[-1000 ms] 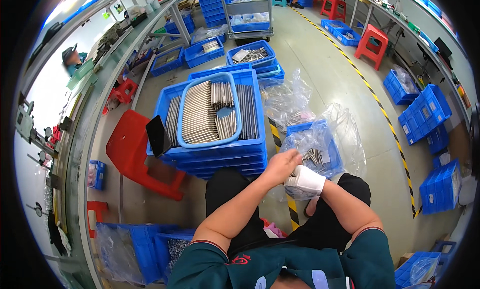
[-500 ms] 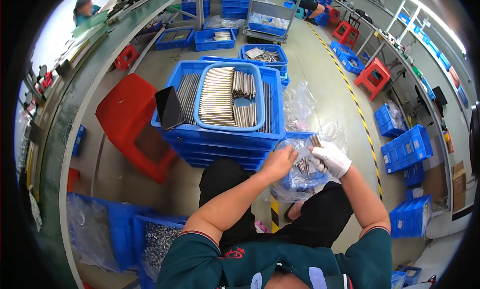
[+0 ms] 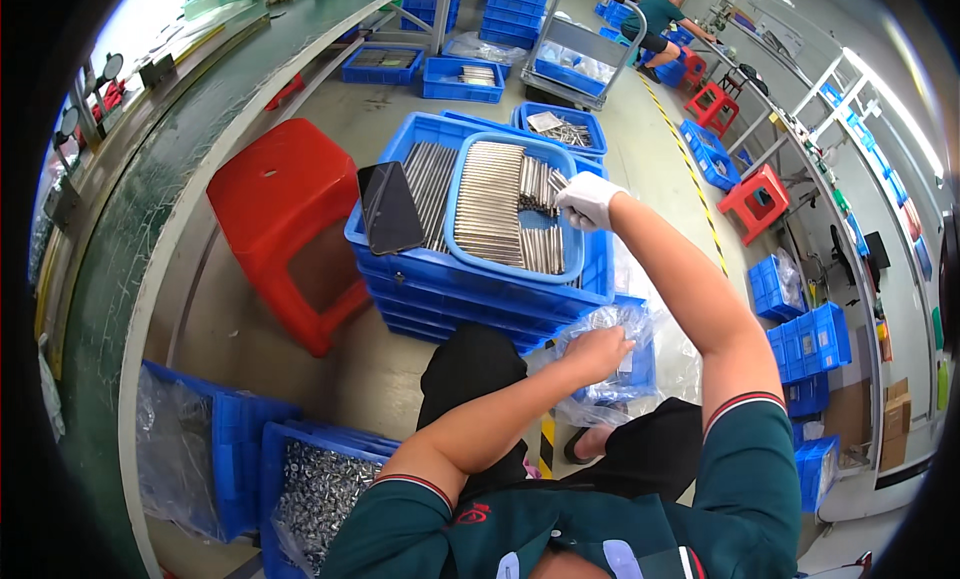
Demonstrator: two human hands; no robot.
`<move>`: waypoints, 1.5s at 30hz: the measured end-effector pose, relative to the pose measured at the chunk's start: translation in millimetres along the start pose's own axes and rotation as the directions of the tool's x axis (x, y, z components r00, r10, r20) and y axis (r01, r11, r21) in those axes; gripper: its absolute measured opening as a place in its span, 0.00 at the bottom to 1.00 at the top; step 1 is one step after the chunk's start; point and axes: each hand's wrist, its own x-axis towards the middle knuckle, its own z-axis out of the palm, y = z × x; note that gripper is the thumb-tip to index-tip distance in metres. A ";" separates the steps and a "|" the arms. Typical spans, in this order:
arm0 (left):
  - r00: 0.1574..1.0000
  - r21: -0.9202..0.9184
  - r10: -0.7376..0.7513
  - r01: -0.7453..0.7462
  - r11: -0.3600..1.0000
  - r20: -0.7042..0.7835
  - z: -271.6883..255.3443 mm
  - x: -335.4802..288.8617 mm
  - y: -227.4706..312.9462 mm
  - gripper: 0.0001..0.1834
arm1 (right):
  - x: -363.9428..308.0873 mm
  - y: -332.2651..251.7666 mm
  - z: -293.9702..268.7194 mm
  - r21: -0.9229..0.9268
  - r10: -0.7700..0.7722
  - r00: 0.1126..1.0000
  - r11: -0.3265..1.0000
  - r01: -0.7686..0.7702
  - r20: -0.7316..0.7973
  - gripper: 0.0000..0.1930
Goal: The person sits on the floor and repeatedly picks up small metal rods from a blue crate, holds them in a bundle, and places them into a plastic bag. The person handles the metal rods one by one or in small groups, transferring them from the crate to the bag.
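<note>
My right hand (image 3: 588,201), in a white glove, is at the right edge of a light blue tray (image 3: 512,272). Its fingers are closed on the ends of several short metal rods, beside the tray's upper right pile. Long rows of shiny metal rods (image 3: 487,204) fill the tray's left side, with shorter piles on the right and a gap between them. My bare left hand (image 3: 598,355) hovers over a plastic-lined blue bin (image 3: 642,359) low in front of me. Those fingers are bent together, and what they hold, if anything, is hidden.
The tray sits on stacked blue crates (image 3: 450,294) holding longer grey rods (image 3: 428,184). A black phone (image 3: 392,211) leans at their left edge. Nearby are a red stool (image 3: 275,194), a bin of small metal parts (image 3: 320,489), a green-topped bench (image 3: 100,379) and a hand cart (image 3: 570,54).
My right hand has moved up and forward from the lined bin to the tray, carrying rods. My left hand stays near the bin. The view has shifted, so the tray appears farther right.
</note>
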 end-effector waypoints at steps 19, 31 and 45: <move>0.996 -0.086 0.055 -0.049 0.995 0.076 -18.8 -0.9 6.2 0.20 | 86.4 -27.2 25.5 -0.726 -0.249 0.870 0.668 -0.164 -0.425 0.17; 0.997 -0.047 0.073 -0.072 0.996 0.027 -17.0 -2.5 6.7 0.16 | 67.4 -40.5 24.3 -0.832 -0.316 0.870 0.528 -0.171 -0.379 0.16; 0.995 -0.023 0.096 -0.096 0.995 0.032 -12.6 -0.9 9.3 0.18 | 83.6 -17.0 -2.3 -0.866 -0.322 0.926 0.500 -0.011 -0.197 0.15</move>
